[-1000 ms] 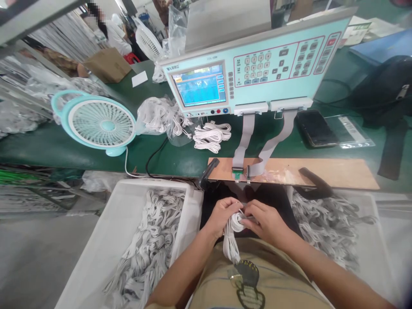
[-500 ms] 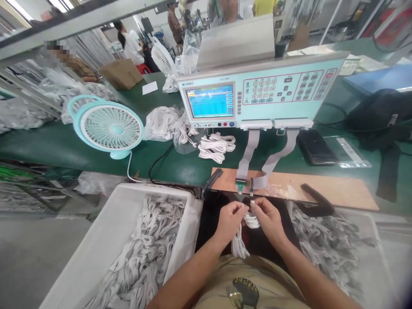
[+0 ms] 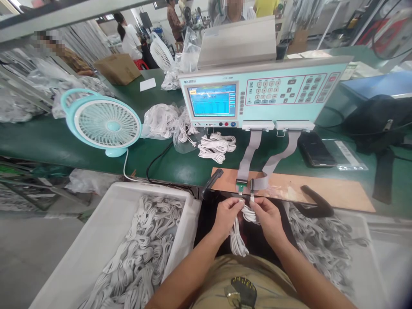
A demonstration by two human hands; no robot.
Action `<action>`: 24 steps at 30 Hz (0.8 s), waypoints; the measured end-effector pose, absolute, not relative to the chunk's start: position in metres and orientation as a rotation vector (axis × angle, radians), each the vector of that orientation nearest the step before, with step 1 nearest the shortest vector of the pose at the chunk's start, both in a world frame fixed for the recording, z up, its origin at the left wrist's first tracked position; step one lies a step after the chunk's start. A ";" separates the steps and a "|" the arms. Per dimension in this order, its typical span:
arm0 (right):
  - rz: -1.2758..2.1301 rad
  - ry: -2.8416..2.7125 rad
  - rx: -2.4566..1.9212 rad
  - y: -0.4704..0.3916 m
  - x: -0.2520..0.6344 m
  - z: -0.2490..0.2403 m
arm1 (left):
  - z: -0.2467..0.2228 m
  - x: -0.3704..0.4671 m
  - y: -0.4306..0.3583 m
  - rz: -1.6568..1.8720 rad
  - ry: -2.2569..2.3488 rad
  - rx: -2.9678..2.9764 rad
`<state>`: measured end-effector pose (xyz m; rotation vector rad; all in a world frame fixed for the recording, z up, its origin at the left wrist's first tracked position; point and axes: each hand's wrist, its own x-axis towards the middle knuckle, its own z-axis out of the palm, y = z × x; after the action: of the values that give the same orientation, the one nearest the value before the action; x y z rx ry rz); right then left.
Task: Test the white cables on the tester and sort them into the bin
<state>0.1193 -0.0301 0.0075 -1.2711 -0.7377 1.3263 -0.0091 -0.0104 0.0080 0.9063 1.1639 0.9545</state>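
Note:
A bundled white cable (image 3: 238, 240) hangs between my hands at the front edge of the bench. My left hand (image 3: 227, 216) pinches one end of it, close below the green connector board (image 3: 241, 184) on the left ribbon cable. My right hand (image 3: 268, 216) pinches the other end, which is up against the dark connector (image 3: 252, 185) of the right ribbon cable. Whether that plug is fully seated I cannot tell. Both ribbon cables run up to the light-blue tester (image 3: 251, 92), whose screen (image 3: 212, 101) is lit.
A white bin (image 3: 106, 201) of bundled cables stands at left, another heap of cables (image 3: 325, 240) at right. On the bench are a fan (image 3: 107, 124), cable bundles (image 3: 217, 147), a phone (image 3: 317, 149) and a wooden board (image 3: 309, 186) with a black clamp (image 3: 212, 182). Other people are in the background.
My left hand has moved slightly up, bringing its cable end nearer the green board. My right hand stays almost in place at the dark connector. The tester's screen content differs slightly.

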 end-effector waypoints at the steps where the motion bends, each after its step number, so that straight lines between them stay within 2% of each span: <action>1: 1.346 -0.701 -1.260 -0.029 0.119 0.007 | 0.010 -0.012 -0.009 0.926 1.164 0.953; 7: 1.439 -0.453 -1.208 -0.022 0.117 0.007 | 0.022 -0.024 0.000 0.750 1.120 1.156; 24: 1.486 -0.542 -1.216 -0.023 0.119 0.013 | 0.000 -0.004 -0.003 0.947 1.172 0.909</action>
<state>0.1186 -0.0229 0.0126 -1.2162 -0.5417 1.4862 -0.0042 -0.0028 0.0003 0.9086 1.1724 0.9469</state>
